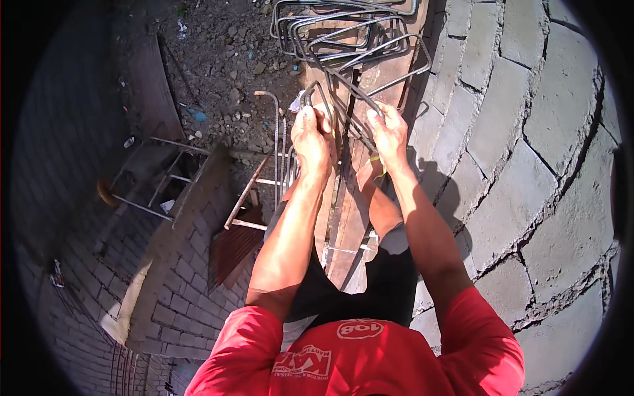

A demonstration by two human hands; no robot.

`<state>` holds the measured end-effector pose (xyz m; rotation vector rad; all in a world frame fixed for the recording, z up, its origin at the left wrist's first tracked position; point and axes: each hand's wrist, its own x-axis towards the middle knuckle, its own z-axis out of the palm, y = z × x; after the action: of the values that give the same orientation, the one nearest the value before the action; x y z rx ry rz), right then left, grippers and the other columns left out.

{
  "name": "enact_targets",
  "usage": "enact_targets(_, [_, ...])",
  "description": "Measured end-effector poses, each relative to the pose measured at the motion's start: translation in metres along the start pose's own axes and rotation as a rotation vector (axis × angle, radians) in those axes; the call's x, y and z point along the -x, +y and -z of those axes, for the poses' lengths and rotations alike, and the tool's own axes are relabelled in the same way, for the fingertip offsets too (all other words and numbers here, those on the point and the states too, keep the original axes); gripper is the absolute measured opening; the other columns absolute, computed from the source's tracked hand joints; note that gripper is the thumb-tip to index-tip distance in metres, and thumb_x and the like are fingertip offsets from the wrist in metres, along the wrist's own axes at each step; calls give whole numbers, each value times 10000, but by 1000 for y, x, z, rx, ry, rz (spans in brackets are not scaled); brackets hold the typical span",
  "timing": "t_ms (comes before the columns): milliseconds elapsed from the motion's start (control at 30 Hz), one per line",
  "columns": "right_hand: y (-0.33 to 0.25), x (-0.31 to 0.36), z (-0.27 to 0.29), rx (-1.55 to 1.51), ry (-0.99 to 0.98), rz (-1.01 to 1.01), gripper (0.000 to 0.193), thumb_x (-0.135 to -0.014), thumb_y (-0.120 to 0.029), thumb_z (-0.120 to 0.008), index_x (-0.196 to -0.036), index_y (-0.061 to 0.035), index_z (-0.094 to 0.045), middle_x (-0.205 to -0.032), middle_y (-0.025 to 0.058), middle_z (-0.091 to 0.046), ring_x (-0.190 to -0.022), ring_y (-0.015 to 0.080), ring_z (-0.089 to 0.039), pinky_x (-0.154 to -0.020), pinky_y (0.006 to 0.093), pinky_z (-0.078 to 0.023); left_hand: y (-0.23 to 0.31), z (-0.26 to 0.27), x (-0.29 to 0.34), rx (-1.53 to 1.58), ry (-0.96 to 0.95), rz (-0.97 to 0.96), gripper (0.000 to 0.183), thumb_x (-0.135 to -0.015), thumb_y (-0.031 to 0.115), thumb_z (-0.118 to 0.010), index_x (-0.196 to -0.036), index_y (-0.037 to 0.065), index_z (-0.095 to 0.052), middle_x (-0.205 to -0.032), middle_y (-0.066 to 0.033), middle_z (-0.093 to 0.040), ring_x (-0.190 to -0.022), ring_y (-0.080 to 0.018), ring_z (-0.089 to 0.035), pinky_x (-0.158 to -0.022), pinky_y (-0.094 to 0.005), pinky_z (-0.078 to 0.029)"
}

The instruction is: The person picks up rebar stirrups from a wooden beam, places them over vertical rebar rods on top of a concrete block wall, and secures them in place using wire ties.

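Observation:
Bent steel rebar stirrups [356, 91] are between my hands, over the wooden planks. My left hand [312, 140] is closed around the bent end of a stirrup, its thumb on top. My right hand [391, 137] pinches a rebar leg that slants down from the far side. Whether both hands hold the same stirrup I cannot tell, as the bars overlap. Just beyond my hands a loose pile of rectangular stirrups [343, 30] lies on the planks.
Wooden planks [345, 245] run lengthwise beneath me. A rough block wall [495, 171] rises close on the right. Below left are a ladder-like metal frame [249, 191], upright hooked rebar [276, 125], a lower block wall [181, 284] and rubble ground [231, 72].

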<state>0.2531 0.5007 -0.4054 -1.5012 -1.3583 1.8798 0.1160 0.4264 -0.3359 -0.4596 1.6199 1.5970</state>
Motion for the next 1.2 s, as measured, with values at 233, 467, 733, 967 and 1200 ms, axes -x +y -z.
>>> enact_targets(233, [-5,8,-7,3,-73,-107,314,-970,-209,-665,-1177,21,-616,-897,17,-631,-775,77,-534,-701,236,-453,14,-2,3,156,46,93,301,-1077,250,-439,-852,65,-517,-662,-56,-555,-428,-104,-407,-371,-241,-315])
enact_targets(467, [-26,27,-21,-176,-140,-189,388,-980,-239,-653,-1251,33,-598,-825,-19,-589,-692,55,-493,-615,220,-417,-9,18,-3,3,-73,79,299,-1074,303,-443,-951,65,-573,-723,-51,-615,-480,-96,-502,-380,-224,-368])
enact_targets(733, [-82,39,-41,412,-168,130,314,-900,-170,-646,-1169,-14,-689,-1081,224,-670,-1015,394,-628,-901,420,-494,-23,6,-5,153,-181,129,221,-1034,210,-534,-1065,3,-603,-932,-92,-660,-832,-203,-650,-725,-344,-547])
enact_targets(967, [-8,-95,72,718,190,88,319,-842,-176,-712,-1137,-55,-694,-1078,179,-716,-1037,314,-674,-948,410,-499,-4,20,-7,351,-285,372,174,-1025,214,-562,-1063,51,-612,-873,-121,-710,-744,-242,-716,-652,-357,-603])
enact_targets(1200, [86,-232,126,646,188,-463,920,-834,-326,-790,-1570,-139,-271,-1375,182,-593,-1194,295,-593,-898,452,-504,17,17,-1,121,-311,311,152,-978,53,-608,-1126,21,-614,-987,-128,-719,-775,-172,-680,-727,-300,-575])
